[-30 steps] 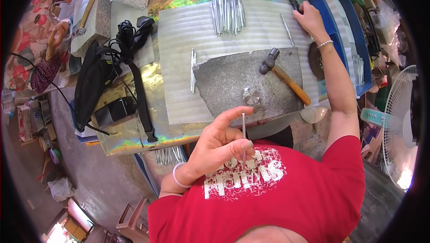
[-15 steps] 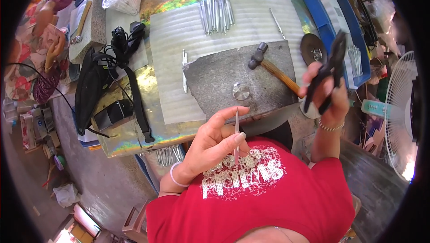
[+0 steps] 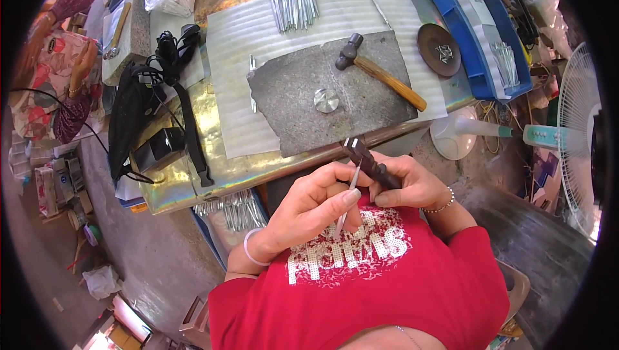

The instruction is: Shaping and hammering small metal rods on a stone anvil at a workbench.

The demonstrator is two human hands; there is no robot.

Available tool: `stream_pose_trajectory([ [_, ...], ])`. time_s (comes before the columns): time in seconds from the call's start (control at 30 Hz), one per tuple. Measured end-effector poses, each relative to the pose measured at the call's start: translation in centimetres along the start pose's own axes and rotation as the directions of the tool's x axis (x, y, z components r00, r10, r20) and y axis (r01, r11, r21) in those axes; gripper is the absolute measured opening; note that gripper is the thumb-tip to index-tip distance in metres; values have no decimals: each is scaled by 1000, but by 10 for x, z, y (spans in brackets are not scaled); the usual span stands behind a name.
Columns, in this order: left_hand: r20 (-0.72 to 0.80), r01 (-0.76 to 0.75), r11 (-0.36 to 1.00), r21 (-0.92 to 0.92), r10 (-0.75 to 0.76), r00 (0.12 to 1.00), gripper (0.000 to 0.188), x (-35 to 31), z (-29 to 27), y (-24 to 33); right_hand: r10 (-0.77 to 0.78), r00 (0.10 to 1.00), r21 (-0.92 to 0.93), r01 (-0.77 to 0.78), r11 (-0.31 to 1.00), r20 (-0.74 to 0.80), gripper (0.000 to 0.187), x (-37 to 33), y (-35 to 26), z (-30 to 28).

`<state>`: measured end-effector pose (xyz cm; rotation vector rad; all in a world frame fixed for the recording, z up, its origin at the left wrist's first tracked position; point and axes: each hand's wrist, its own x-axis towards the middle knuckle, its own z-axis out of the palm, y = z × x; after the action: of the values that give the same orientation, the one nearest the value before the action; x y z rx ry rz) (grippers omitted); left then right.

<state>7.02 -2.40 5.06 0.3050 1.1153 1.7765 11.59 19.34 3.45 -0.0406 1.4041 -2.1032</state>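
My left hand (image 3: 308, 203) pinches a thin, tapered metal rod (image 3: 354, 180) between thumb and fingers, in front of the red shirt. Beside it, my right hand (image 3: 412, 181) is closed round dark pliers (image 3: 366, 160). The jaws of the pliers lie close to the rod's upper end; whether they touch it I cannot tell. Past both hands lies a grey stone slab (image 3: 284, 102). On the slab are a round silver metal disc (image 3: 326, 100) and a wooden-handled hammer (image 3: 388, 82), its head pointing away to the left.
A white foam sheet (image 3: 225, 47) under the slab bears several metal rods (image 3: 294, 7). At right are a brown dish (image 3: 429, 47) with small metal pieces, a blue tray (image 3: 461, 18) and a fan (image 3: 574, 144). A black bag (image 3: 132, 124) lies left, near another person's hand (image 3: 82, 63).
My right hand has brought the pliers in from the right, down to the rod beside my left hand. My left hand still holds the rod. The view has shifted slightly.
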Motion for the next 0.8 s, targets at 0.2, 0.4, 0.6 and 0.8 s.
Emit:
stream_pose_trajectory([
  [0.2,-19,17,1000,14,-17,1000,24,-6,18,-5,-69,995,-5,69,998,66,11,-16,14,-1],
  [0.4,-24,38,999,24,-38,999,25,-13,33,-8,-61,993,16,60,998,105,12,-33,19,1],
  [0.6,17,56,998,-19,-56,998,25,-15,38,-10,-164,981,-88,173,981,103,12,-44,24,8],
  [0.8,65,114,989,-89,-109,992,24,-6,30,-11,-193,980,-253,196,947,36,12,-42,26,2],
])
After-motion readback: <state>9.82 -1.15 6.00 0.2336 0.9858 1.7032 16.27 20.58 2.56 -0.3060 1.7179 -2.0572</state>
